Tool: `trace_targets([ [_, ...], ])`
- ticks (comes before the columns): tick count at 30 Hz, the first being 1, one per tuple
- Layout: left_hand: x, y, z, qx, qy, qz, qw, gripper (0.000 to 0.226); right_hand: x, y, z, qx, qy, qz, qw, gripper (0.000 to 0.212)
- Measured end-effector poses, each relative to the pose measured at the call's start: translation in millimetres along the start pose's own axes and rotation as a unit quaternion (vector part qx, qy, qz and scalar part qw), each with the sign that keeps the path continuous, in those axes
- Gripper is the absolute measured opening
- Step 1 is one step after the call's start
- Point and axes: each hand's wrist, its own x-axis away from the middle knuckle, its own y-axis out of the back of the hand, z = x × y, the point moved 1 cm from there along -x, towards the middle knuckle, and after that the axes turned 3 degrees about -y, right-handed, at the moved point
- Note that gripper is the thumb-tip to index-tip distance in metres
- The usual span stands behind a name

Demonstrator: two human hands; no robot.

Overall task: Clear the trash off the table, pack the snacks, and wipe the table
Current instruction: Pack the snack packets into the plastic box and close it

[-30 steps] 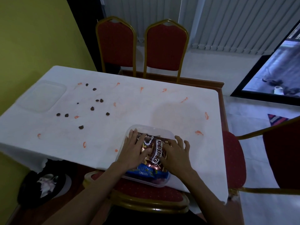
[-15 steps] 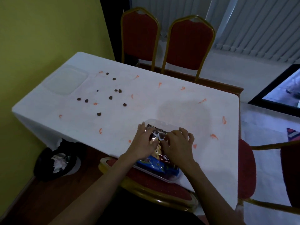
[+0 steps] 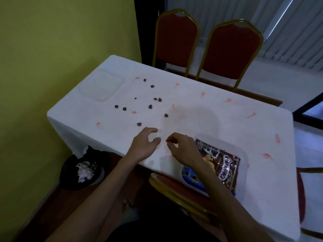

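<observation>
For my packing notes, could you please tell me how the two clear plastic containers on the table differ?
The near container holds snack packets and sits by the table's front edge, beside the right hand. The far container looks empty and sits at the far left corner, untouched. Both are clear, shallow and rounded-rectangular.

Both hands are over the near edge of the white table right now. My left hand is spread loose, and my right hand is curled with thumb and forefinger pinched together; can't tell if there's anything in the pinch. Snack packets sit in the clear container just to the right. Dark crumbs and orange smears are scattered around, with a clear lid at the far left corner.
</observation>
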Motion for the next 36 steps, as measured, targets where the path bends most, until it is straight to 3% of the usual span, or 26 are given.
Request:
trace_targets([
  [16,-32.2,190.0,148.1,0.076,0.059,-0.037,0.995,0.029,-100.0,-136.3,170.6,-0.078,0.001,0.05,0.996,0.015],
  [27,-83.1,236.5,213.1,0.177,0.124,-0.047,0.975,0.025,-206.5,-202.7,203.6,-0.049,-0.016,0.065,0.997,0.017],
  [36,-167.0,278.1,239.9,0.168,0.161,-0.024,0.972,0.028,-319.3,-257.9,228.4,0.022,-0.06,0.048,0.997,0.032],
])
